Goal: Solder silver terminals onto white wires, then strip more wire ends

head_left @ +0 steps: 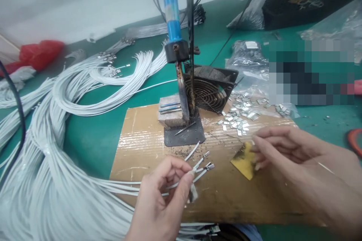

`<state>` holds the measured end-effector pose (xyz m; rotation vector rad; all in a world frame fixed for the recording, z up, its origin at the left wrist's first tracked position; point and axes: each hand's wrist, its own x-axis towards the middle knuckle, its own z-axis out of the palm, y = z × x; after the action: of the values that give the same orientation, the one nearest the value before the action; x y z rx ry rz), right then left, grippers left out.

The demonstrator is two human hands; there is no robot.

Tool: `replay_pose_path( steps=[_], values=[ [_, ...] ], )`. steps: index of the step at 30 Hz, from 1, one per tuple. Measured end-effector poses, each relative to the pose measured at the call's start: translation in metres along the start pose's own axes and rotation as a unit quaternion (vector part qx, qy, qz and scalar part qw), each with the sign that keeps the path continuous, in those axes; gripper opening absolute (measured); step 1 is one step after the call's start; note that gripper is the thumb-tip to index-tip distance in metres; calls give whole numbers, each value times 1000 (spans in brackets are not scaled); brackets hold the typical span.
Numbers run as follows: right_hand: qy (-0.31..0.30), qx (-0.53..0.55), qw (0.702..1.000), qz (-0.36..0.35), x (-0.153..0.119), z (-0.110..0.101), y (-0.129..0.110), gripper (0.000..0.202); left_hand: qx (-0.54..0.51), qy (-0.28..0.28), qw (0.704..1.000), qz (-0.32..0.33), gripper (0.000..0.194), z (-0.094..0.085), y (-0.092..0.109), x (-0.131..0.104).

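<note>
Right, the left hand (166,196) is closed on a few white cables (201,175), their ends poking out toward two o'clock over the cardboard (135,131). One end (192,150) shows no metal tip; at least two others do, so the held lot looks part finished, part plain. How much is left overall, we can't tell, but dozens of loose tabs (235,121) sit at one o'clock, too jumbled for an exact count.

Over at three o'clock, the right hand (285,158) has its fingers bent, thumb and forefinger close together, beside the yellow sponge (244,165). A fine strand (325,168) shows across it, though whether it's gripped, we can't say.

Up at twelve, one blue-handled iron (173,19) stands tip down by one block (171,118), with one fan (210,90) just behind. Counting up: one sponge, one sheet of cardboard, about four held ends. Big bundles (42,139) sweep from nine to eleven across the green surface (93,135), with far too many strands to number.
</note>
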<state>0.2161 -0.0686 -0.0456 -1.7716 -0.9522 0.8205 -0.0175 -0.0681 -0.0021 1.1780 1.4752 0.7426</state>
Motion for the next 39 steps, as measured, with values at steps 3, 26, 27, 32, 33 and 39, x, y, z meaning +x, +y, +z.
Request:
replay_pose_path(
  steps=[3,26,27,32,33,39],
  values=[
    [-113,87,990,9,-20,20,-9,22,-30,4,999,-11,20,-2,0,1],
    [-150,110,970,-156,-42,49,-21,13,-66,-33,996,-45,35,-6,2,-2],
    [-130,140,976,-103,-40,47,-19,8,-64,-35,996,-49,36,-6,2,-2],
    [-177,216,958,65,-37,46,-17,19,-75,-26,995,-52,36,-8,2,0],
    [-203,213,952,80,-40,48,-19,21,-79,-23,995,-50,35,-8,2,0],
    [-234,217,939,125,-56,63,-31,20,-98,-17,994,-35,33,-7,0,2]
  ],
)
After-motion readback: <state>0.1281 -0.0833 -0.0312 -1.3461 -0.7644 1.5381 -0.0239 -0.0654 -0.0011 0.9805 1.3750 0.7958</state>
